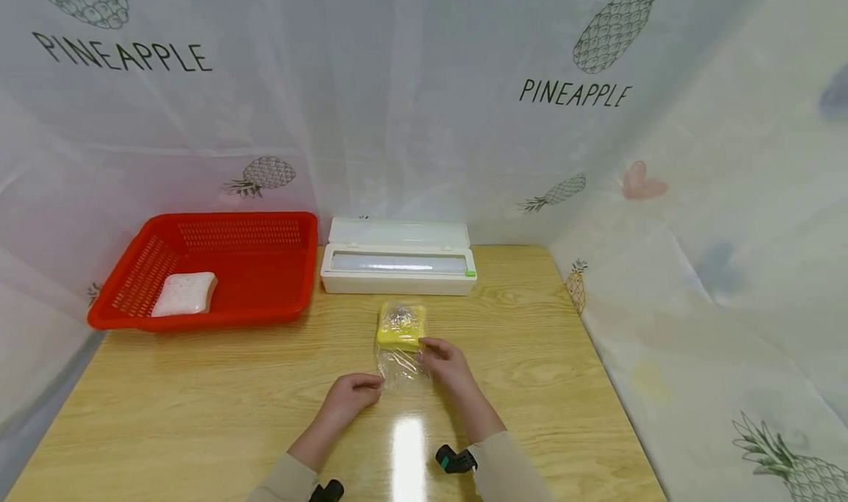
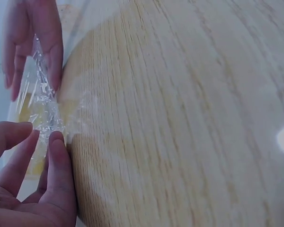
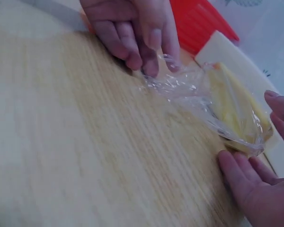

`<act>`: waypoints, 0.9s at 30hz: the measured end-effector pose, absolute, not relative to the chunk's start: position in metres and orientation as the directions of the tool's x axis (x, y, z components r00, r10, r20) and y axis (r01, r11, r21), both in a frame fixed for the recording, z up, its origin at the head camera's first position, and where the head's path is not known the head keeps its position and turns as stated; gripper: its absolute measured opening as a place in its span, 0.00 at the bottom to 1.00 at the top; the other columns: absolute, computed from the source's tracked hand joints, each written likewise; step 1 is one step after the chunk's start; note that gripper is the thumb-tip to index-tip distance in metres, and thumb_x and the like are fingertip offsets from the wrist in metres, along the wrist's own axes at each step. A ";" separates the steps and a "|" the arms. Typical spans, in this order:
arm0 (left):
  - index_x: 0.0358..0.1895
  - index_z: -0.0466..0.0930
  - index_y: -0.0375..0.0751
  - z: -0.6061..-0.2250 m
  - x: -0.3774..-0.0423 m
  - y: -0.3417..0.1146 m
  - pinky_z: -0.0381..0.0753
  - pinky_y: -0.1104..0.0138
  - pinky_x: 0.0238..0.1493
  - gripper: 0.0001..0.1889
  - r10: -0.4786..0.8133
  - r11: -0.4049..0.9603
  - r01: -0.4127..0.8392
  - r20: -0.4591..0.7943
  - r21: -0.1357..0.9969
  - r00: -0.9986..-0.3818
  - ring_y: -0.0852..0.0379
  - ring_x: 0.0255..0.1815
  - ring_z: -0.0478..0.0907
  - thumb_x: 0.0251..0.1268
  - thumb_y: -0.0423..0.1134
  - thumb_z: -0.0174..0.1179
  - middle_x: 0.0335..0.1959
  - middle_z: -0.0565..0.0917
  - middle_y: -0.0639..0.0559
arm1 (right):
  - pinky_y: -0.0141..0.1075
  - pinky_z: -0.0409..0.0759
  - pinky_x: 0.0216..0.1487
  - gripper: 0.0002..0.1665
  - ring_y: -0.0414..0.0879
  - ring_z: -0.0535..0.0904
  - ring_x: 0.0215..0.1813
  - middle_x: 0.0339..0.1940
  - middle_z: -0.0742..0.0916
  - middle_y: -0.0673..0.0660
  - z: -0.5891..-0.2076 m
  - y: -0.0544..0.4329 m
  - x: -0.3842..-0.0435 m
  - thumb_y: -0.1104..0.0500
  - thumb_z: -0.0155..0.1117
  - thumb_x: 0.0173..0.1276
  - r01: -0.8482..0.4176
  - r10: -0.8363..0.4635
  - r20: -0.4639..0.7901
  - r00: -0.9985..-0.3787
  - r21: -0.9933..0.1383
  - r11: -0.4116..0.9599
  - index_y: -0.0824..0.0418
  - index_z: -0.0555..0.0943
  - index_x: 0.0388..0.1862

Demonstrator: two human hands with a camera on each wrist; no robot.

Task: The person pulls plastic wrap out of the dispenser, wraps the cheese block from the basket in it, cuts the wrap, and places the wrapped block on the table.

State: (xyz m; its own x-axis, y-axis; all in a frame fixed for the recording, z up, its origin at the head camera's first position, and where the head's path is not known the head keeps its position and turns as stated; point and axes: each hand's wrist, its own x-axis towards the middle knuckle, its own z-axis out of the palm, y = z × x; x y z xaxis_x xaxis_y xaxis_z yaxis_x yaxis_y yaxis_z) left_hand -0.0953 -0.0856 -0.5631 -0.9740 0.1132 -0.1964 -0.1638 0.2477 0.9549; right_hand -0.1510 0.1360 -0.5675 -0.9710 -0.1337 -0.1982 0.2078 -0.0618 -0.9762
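A yellow square slab [image 1: 401, 327] lies on the table under clear cling film [image 1: 397, 366], whose loose end spreads toward me. My left hand [image 1: 354, 395] pinches the film near its front left corner. Crinkled film reaches these fingertips in the left wrist view. At the slab's front right corner is my right hand [image 1: 447, 366], its thumb and fingers spread apart. The right wrist view has this hand [image 3: 262, 182] beside the wrapped slab [image 3: 234, 101], fingertips close to the gathered film edge.
Behind the slab stands a white cling film box [image 1: 397, 285], its lid raised and the roll visible inside. A red basket [image 1: 265, 307] at the back left holds a white slab [image 1: 184, 294]. Printed curtains hang behind and to the right of the wooden table [image 1: 530, 384].
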 end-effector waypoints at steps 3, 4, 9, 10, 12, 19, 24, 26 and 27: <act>0.46 0.84 0.29 -0.564 -0.096 -0.085 0.79 0.63 0.44 0.13 0.113 0.259 -0.164 -0.199 0.952 -0.974 0.49 0.44 0.82 0.56 0.28 0.66 0.44 0.85 0.39 | 0.39 0.82 0.47 0.22 0.48 0.82 0.46 0.55 0.80 0.64 -0.564 0.137 -0.137 0.68 0.66 0.65 0.237 -0.173 -0.225 -0.959 -0.970 -0.053 0.74 0.77 0.57; 0.46 0.84 0.29 -0.564 -0.096 -0.085 0.79 0.63 0.44 0.13 0.115 0.259 -0.164 -0.199 0.952 -0.973 0.49 0.44 0.82 0.56 0.28 0.66 0.44 0.85 0.39 | 0.40 0.82 0.46 0.21 0.48 0.83 0.44 0.54 0.81 0.64 -0.562 0.137 -0.133 0.68 0.66 0.65 0.250 -0.183 -0.236 -0.954 -0.967 -0.056 0.75 0.77 0.56; 0.47 0.83 0.28 -0.564 -0.095 -0.085 0.80 0.64 0.42 0.15 0.124 0.246 -0.158 -0.192 0.956 -0.973 0.49 0.43 0.81 0.55 0.27 0.66 0.44 0.84 0.39 | 0.41 0.83 0.46 0.21 0.48 0.83 0.41 0.50 0.83 0.62 -0.559 0.136 -0.119 0.67 0.66 0.64 0.259 -0.226 -0.250 -0.941 -0.966 -0.011 0.75 0.78 0.54; 0.48 0.83 0.28 -0.564 -0.095 -0.085 0.80 0.64 0.41 0.15 0.127 0.244 -0.158 -0.193 0.957 -0.973 0.49 0.43 0.81 0.55 0.27 0.66 0.44 0.84 0.40 | 0.40 0.83 0.45 0.21 0.47 0.83 0.41 0.49 0.83 0.62 -0.558 0.136 -0.118 0.66 0.67 0.64 0.254 -0.235 -0.248 -0.940 -0.967 0.005 0.75 0.79 0.54; 0.49 0.83 0.29 -0.564 -0.094 -0.085 0.79 0.65 0.40 0.17 0.130 0.249 -0.161 -0.198 0.955 -0.972 0.50 0.42 0.81 0.54 0.27 0.66 0.44 0.84 0.41 | 0.40 0.83 0.46 0.20 0.45 0.82 0.43 0.50 0.83 0.63 -0.560 0.136 -0.116 0.67 0.66 0.64 0.238 -0.267 -0.233 -0.935 -0.971 0.014 0.76 0.79 0.54; 0.53 0.80 0.28 -0.562 -0.090 -0.084 0.80 0.66 0.38 0.21 0.171 0.225 -0.149 -0.190 0.963 -0.967 0.52 0.38 0.81 0.52 0.25 0.65 0.46 0.82 0.39 | 0.33 0.81 0.43 0.18 0.42 0.82 0.42 0.48 0.85 0.64 -0.563 0.134 -0.114 0.69 0.68 0.62 0.212 -0.301 -0.220 -0.928 -0.976 0.058 0.75 0.81 0.51; 0.55 0.78 0.26 -0.561 -0.086 -0.085 0.82 0.66 0.39 0.22 0.214 0.187 -0.124 -0.164 0.974 -0.963 0.47 0.41 0.82 0.53 0.23 0.64 0.49 0.80 0.33 | 0.33 0.81 0.44 0.20 0.47 0.84 0.43 0.45 0.86 0.66 -0.563 0.133 -0.112 0.70 0.67 0.62 0.249 -0.303 -0.239 -0.923 -0.968 0.007 0.77 0.79 0.53; 0.56 0.77 0.26 -0.561 -0.086 -0.085 0.82 0.66 0.40 0.23 0.216 0.182 -0.118 -0.157 0.976 -0.964 0.45 0.42 0.82 0.54 0.24 0.64 0.50 0.80 0.32 | 0.35 0.81 0.46 0.22 0.50 0.84 0.45 0.46 0.86 0.67 -0.562 0.134 -0.111 0.71 0.67 0.62 0.256 -0.310 -0.238 -0.921 -0.967 -0.017 0.78 0.78 0.54; 0.56 0.77 0.26 -0.561 -0.086 -0.085 0.83 0.66 0.40 0.23 0.213 0.177 -0.118 -0.155 0.977 -0.965 0.44 0.43 0.82 0.54 0.24 0.64 0.50 0.80 0.32 | 0.36 0.81 0.47 0.22 0.51 0.84 0.47 0.47 0.85 0.68 -0.562 0.134 -0.111 0.71 0.67 0.62 0.259 -0.314 -0.237 -0.919 -0.965 -0.030 0.78 0.77 0.55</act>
State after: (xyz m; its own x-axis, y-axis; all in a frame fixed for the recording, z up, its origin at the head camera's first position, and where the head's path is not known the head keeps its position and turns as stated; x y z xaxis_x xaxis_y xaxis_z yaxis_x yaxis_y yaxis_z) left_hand -0.0856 -0.0845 -0.5609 -0.9646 0.2131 -0.1553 -0.1181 0.1775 0.9770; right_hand -0.1110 0.1344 -0.5620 -0.9192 -0.3142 -0.2374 0.2594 -0.0296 -0.9653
